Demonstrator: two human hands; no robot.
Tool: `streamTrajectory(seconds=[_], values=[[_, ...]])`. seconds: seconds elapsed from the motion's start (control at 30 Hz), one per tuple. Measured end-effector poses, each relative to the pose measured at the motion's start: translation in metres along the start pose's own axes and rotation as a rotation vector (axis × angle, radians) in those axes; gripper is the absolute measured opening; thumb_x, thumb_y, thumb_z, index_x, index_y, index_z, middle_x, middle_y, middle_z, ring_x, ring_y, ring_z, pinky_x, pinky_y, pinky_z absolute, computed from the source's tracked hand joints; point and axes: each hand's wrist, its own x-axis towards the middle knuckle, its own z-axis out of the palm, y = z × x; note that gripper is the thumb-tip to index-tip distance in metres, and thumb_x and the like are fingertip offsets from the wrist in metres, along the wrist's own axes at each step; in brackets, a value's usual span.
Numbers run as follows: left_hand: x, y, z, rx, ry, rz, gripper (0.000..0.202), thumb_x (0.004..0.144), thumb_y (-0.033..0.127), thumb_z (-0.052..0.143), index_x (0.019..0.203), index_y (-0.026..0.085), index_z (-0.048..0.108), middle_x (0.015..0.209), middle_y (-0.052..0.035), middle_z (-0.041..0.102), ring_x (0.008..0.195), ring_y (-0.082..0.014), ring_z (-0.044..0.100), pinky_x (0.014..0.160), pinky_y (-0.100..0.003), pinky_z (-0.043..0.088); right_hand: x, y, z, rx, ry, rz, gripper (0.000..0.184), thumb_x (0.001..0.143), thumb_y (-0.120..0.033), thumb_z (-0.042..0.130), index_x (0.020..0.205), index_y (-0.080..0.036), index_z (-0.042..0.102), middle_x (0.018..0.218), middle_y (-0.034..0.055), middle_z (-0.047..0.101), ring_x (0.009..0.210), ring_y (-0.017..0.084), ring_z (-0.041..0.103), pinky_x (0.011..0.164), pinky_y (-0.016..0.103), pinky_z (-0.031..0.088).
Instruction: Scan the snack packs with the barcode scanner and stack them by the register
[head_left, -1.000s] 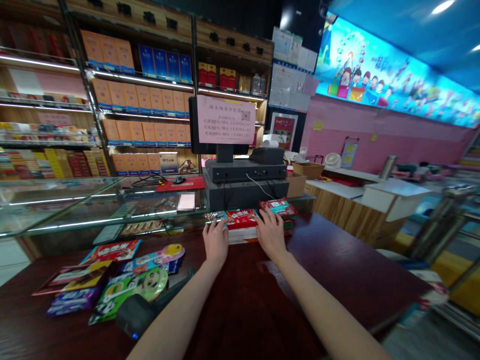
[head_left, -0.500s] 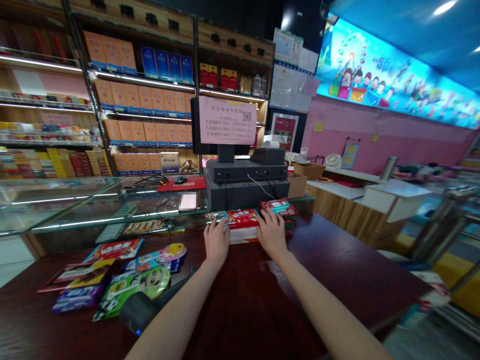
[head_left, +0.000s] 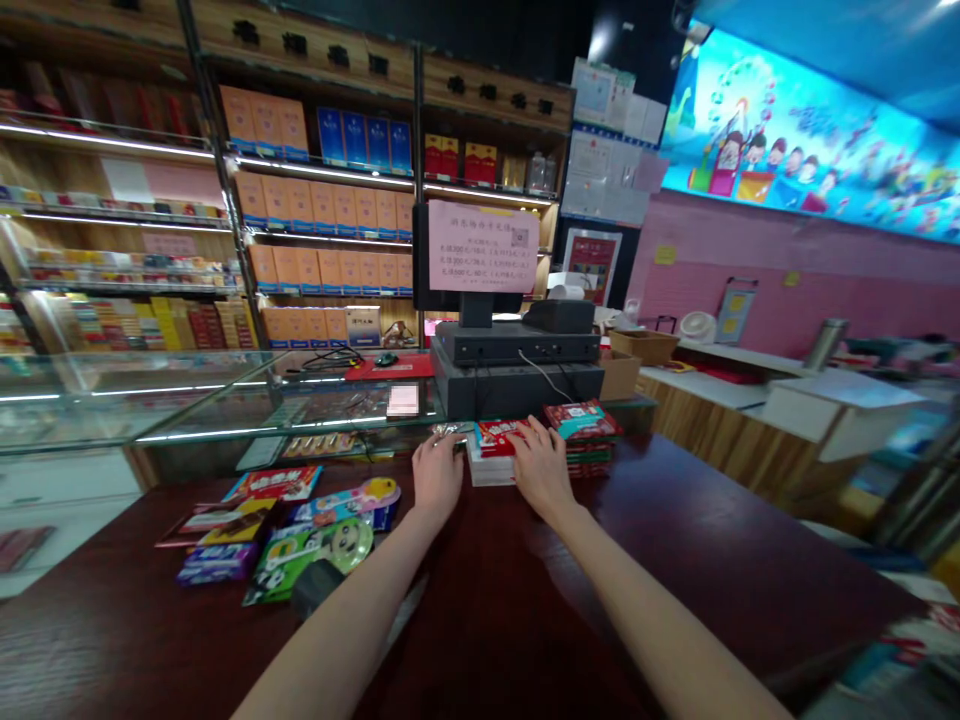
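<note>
Stack of red packets sits at the far edge of the desk. The left hand touches its left side, the right hand lies on top, both open. Even, gentle pressure from both sides should keep it square.

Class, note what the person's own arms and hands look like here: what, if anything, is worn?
The left hand and right hand are bare, with no gloves. No watch or bracelet shows at either wrist. The left forearm and right forearm are uncovered down to the picture's lower edge: no sleeve in view.
</note>
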Motion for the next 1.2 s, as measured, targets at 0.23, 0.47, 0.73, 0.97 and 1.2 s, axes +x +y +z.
streamTrajectory(seconds=[0.23, 0.47, 0.73, 0.97, 1.2], values=[[0.002, -0.033, -0.020, 0.055, -0.008, -0.027, 0.037, 0.088, 0.014, 0.053, 0.119, 0.027, 0.070, 0.124, -0.0049, 0.071, 0.134, -0.0243, 0.051, 0.111, -0.042, 0.037, 0.010, -0.037, 0.005, 0.073, -0.044, -0.064, 0.036, 0.093, -0.012, 0.049, 0.123, -0.019, 0.067, 0.138, 0.0111, 0.063, 0.139, 0.030, 0.042, 0.114, 0.048, 0.023], [0.001, -0.074, -0.052, 0.129, -0.016, -0.076, 0.033, 0.087, 0.017, 0.053, 0.113, 0.029, 0.071, 0.119, -0.0045, 0.073, 0.126, -0.0233, 0.057, 0.107, -0.040, 0.039, 0.016, -0.072, 0.014, 0.149, -0.058, -0.120, 0.038, 0.090, -0.010, 0.050, 0.122, -0.021, 0.067, 0.139, 0.0095, 0.063, 0.140, 0.028, 0.042, 0.113, 0.048, 0.026], [-0.002, -0.118, -0.078, 0.205, -0.016, -0.142, 0.035, 0.086, 0.019, 0.052, 0.113, 0.028, 0.072, 0.117, -0.0041, 0.074, 0.118, -0.0244, 0.062, 0.103, -0.039, 0.043, 0.023, -0.108, 0.026, 0.243, -0.089, -0.182, 0.037, 0.091, -0.011, 0.050, 0.122, -0.021, 0.067, 0.134, 0.0085, 0.066, 0.137, 0.028, 0.045, 0.113, 0.049, 0.027], [-0.005, -0.148, -0.100, 0.254, -0.006, -0.184, 0.034, 0.087, 0.023, 0.053, 0.114, 0.029, 0.072, 0.116, -0.0029, 0.075, 0.113, -0.0236, 0.064, 0.101, -0.036, 0.044, 0.031, -0.138, 0.033, 0.273, -0.139, -0.215, 0.036, 0.093, -0.013, 0.049, 0.122, -0.022, 0.068, 0.132, 0.0084, 0.067, 0.136, 0.026, 0.047, 0.109, 0.044, 0.031], [-0.011, -0.177, -0.120, 0.319, -0.010, -0.197, 0.029, 0.088, 0.026, 0.052, 0.109, 0.029, 0.073, 0.114, -0.0032, 0.076, 0.115, -0.0248, 0.064, 0.104, -0.039, 0.041, 0.040, -0.171, 0.043, 0.394, -0.224, -0.239, 0.038, 0.093, -0.011, 0.047, 0.121, -0.023, 0.069, 0.129, 0.0068, 0.070, 0.134, 0.024, 0.050, 0.108, 0.042, 0.032]])
